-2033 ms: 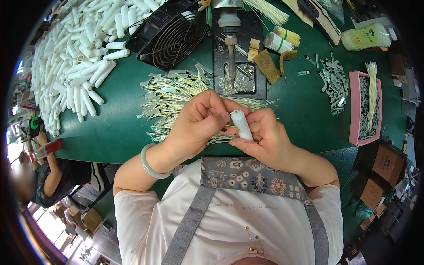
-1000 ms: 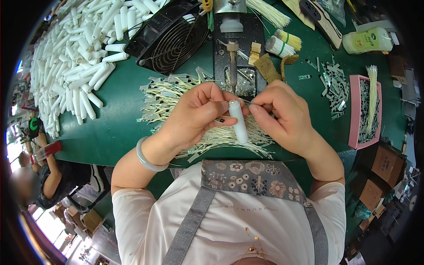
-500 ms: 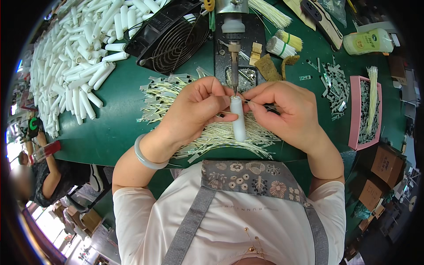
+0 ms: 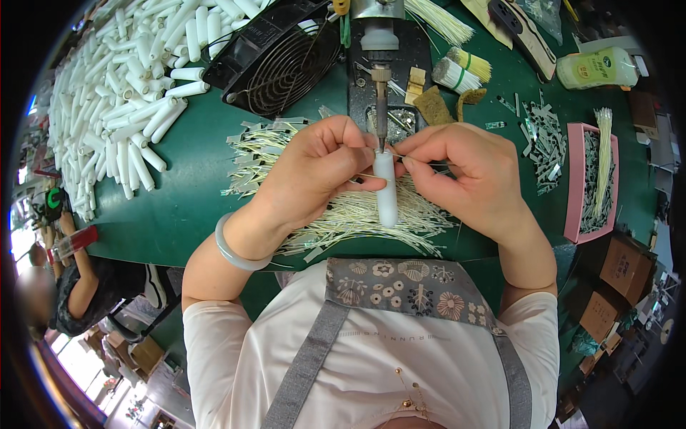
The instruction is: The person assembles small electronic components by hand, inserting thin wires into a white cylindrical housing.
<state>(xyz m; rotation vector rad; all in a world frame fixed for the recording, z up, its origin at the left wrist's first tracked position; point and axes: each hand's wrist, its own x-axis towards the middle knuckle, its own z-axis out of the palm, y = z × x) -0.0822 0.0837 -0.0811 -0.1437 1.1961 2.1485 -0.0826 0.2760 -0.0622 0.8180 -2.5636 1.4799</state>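
A white tube (image 4: 386, 187) stands nearly upright under the tip of a soldering iron (image 4: 381, 107), its top end at the tip. My left hand (image 4: 314, 168) is closed at the tube's left side, its fingertips beside the top end. A thin wire shows between its thumb and lower fingers, but the fingertips' exact grip is partly hidden. On the other side my right hand (image 4: 461, 171) pinches a thin wire (image 4: 398, 156) between thumb and forefinger, close to the iron's tip. Beneath both hands lies a spread of pale wires (image 4: 357, 222) with small strips on them.
White tubes (image 4: 136, 107) are heaped at the left, beside a black fan (image 4: 282, 64). Brown sponge pieces (image 4: 434, 107) and wire bundles (image 4: 461, 70) lie behind my right hand. Farther right are small strips (image 4: 544, 146), a pink box (image 4: 574, 186) and a bottle (image 4: 597, 68).
Both hands and the white tube have shifted very slightly away from me. The tube's top end remains at the iron's tip, and both hands keep their pinch.
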